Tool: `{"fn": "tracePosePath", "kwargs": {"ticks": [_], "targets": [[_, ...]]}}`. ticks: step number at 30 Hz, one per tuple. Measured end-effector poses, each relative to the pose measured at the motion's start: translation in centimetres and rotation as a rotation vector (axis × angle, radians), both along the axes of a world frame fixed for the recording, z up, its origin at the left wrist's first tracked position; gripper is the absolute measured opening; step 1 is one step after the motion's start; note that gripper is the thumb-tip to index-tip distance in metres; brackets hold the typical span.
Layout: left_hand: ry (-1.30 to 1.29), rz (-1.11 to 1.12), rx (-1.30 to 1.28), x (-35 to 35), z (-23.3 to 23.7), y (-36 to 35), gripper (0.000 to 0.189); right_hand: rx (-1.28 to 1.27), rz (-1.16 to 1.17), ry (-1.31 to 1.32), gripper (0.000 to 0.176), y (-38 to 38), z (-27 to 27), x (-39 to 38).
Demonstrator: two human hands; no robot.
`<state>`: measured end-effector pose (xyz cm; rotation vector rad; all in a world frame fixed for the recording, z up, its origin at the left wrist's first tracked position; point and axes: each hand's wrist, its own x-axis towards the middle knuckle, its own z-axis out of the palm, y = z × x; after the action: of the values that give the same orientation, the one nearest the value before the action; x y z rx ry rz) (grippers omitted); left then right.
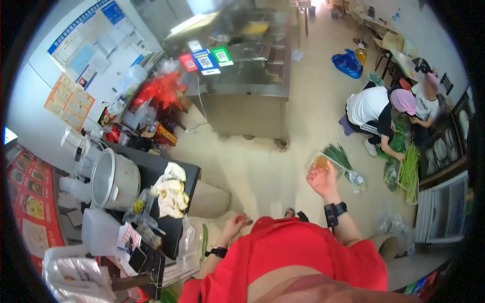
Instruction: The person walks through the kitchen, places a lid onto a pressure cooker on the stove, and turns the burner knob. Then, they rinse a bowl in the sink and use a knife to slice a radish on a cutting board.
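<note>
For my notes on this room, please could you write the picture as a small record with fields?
Left hand: the left hand is in front of the body; whether it holds anything cannot be told
Right hand: the right hand reaches forward, fingers curled; a small brown thing shows at them, grip unclear
On the floor ahead: bundle of long green stalks
Dark table: large metal pot, crumpled whitish cloth
Nearby: crouching person in pink cap, one hand at light green vegetables

brown item [322,161] by R fingers [314,175] unclear, menu poster [36,202] cut off L, orange notice [69,102] txt illegible
</note>
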<state>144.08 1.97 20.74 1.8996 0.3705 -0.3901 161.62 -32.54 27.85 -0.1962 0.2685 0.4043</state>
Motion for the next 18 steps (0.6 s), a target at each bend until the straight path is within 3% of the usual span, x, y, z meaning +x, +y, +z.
{"fn": "tracePosePath", "kwargs": {"ticks": [2, 4, 5, 6, 8, 10, 14, 15, 18], "targets": [[0.021, 0.027, -0.083, 2.8, -0.4, -0.3, 0.029, -0.018, 0.086, 0.048, 0.033, 1.4, 1.7, 5.0], [0.095, -0.061, 0.012, 6.3, 0.6, -1.0, 0.029, -0.017, 0.14, -0.021, 0.033, 2.5, 2.7, 8.9], [0.174, 0.087, -0.168, 7.7, 1.4, -1.7, 0.03, 0.01, 0.178, -0.105, 0.033, 2.7, 3.1, 10.9], [0.181, 0.102, -0.181, 9.6, 1.4, -2.2, 0.03, -0.001, 0.194, -0.096, 0.033, 2.4, 3.3, 12.8], [0.233, 0.03, -0.046, 13.0, 1.6, -2.3, 0.031, 0.016, 0.207, -0.182, 0.034, 2.1, 2.9, 15.2], [0.055, 0.041, -0.107, 16.1, -1.6, -1.6, 0.031, 0.0, 0.185, -0.144, 0.034, 1.1, 1.3, 15.8], [-0.042, 0.013, 0.082, 26.1, -2.1, -1.9, 0.03, -0.084, 0.077, -0.095, 0.035, -1.5, -1.2, 21.4], [-0.075, -0.015, 0.1, 28.5, -2.4, -1.9, 0.029, -0.114, 0.145, -0.154, 0.034, -2.1, -1.3, 20.9], [-0.089, -0.03, 0.146, 33.6, -0.4, -2.6, 0.027, -0.159, 0.205, 0.017, 0.035, -2.2, -1.6, 23.8]]}}
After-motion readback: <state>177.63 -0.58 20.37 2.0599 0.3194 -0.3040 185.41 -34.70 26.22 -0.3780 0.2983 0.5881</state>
